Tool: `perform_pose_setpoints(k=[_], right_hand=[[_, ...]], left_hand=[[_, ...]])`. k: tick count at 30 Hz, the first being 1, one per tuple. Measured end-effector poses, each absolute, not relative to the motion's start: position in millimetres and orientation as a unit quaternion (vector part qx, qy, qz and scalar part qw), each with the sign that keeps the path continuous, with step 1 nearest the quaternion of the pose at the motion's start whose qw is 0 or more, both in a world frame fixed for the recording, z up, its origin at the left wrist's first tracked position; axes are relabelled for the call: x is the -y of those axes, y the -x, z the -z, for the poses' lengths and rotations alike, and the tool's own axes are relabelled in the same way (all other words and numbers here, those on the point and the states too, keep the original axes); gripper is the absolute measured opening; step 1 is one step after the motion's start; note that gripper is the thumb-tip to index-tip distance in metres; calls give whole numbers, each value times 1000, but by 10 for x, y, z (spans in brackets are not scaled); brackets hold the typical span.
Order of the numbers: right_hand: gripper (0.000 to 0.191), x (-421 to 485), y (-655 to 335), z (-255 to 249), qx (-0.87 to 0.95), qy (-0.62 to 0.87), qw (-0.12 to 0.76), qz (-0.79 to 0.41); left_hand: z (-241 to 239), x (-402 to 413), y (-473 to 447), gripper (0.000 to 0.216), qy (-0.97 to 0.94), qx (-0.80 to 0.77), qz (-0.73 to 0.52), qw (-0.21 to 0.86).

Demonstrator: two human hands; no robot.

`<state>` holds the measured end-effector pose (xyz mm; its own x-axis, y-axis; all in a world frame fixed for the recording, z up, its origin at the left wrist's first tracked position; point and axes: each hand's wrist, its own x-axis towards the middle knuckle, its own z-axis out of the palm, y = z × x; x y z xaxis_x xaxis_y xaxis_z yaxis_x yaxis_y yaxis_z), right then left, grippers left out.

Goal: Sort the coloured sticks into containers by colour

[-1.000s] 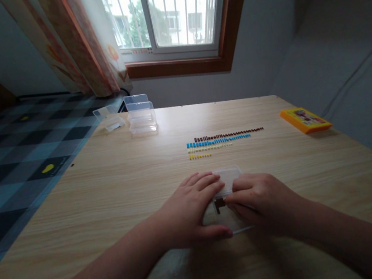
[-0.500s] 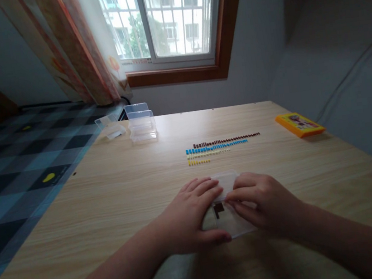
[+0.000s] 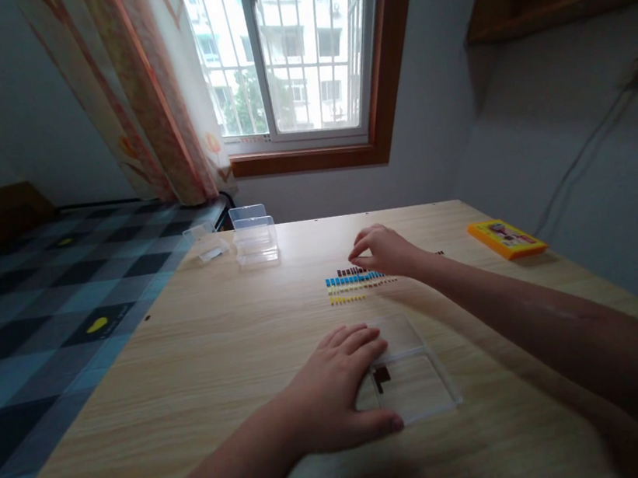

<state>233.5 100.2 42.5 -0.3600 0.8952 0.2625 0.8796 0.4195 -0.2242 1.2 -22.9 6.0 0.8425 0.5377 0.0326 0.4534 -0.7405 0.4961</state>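
Observation:
My left hand point(image 3: 347, 388) rests open along the left side of a clear plastic case point(image 3: 424, 390), its fingers spread and the thumb at the near edge. Inside the near half of the case lies a small group of dark brown pieces point(image 3: 382, 376). Farther out, my right hand point(image 3: 382, 250) is over the row of dark brown pieces point(image 3: 347, 272), thumb and index finger brought together. Whatever may be between those fingertips is too small to make out. Rows of blue pieces point(image 3: 345, 280), cream pieces point(image 3: 354, 287) and yellow pieces point(image 3: 342, 299) run below it.
Stacked clear boxes point(image 3: 256, 246) and another clear box point(image 3: 206, 242) stand at the table's far left. A flat orange-yellow box point(image 3: 507, 238) lies at the right. A checked bed point(image 3: 69, 303) adjoins on the left, and a window is ahead.
My right hand has left the clear case and moved forward to the rows of small pieces. My left hand stays on the case. The camera view has tilted up slightly.

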Motion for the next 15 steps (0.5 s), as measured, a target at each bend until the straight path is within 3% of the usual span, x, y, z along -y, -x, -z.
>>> perform_pose_setpoints(k=[9, 15], right_hand=[[26, -1337, -1998, -306, 807, 583, 45, -80], [28, -1417, -1886, -258, 802, 591, 31, -79]], left_hand=[[-17, 228, -21, 88, -932, -251, -113, 235], [7, 229, -14, 88, -930, -249, -126, 238]])
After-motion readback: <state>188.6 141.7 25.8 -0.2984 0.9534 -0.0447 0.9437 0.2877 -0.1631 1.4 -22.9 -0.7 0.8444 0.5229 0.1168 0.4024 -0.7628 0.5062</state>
